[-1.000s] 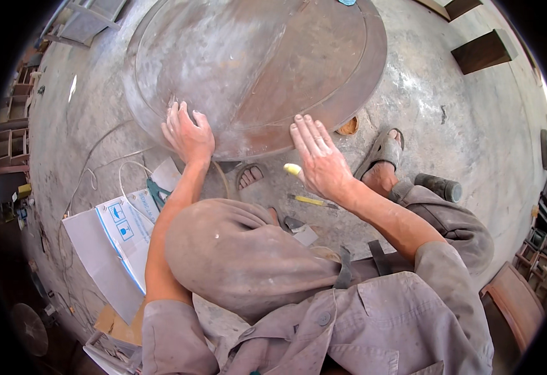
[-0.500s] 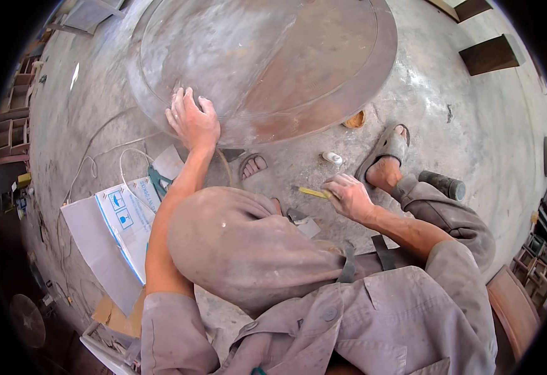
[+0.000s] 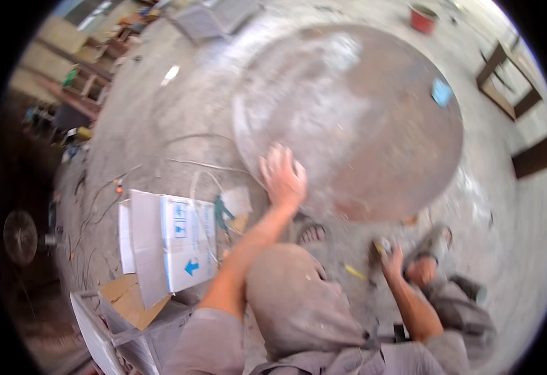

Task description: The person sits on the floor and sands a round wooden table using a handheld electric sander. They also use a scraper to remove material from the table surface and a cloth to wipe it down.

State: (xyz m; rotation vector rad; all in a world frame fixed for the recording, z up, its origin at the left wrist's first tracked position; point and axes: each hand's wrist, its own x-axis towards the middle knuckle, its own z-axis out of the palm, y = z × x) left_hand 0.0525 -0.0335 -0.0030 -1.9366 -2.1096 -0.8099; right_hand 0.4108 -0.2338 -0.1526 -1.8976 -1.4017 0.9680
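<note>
My left hand [image 3: 283, 178] lies with spread fingers on the near left rim of a large round brown tabletop [image 3: 398, 144], dusted whitish on its left part. Low between my feet, my right hand [image 3: 393, 261] closes its fingers about a small white bottle [image 3: 383, 245]; motion blurs this grip. A thin yellow strip-like tool [image 3: 354, 272] rests on the floor to the left of that hand, apart from it. On the tabletop's right side sits a light blue piece [image 3: 441, 92], perhaps a cloth or pad.
An opened white carton [image 3: 189, 244] stands at my left, beside a dark green tool [image 3: 222, 212] and a loose cable [image 3: 204, 164]. Farther off are a red bucket [image 3: 423, 20], a brown wooden frame [image 3: 505, 84] and a grey box-like piece [image 3: 214, 19].
My right hand has let go of the yellow tool, now on the floor, and has moved to the white bottle. My left hand stays on the tabletop rim. The view has swung left.
</note>
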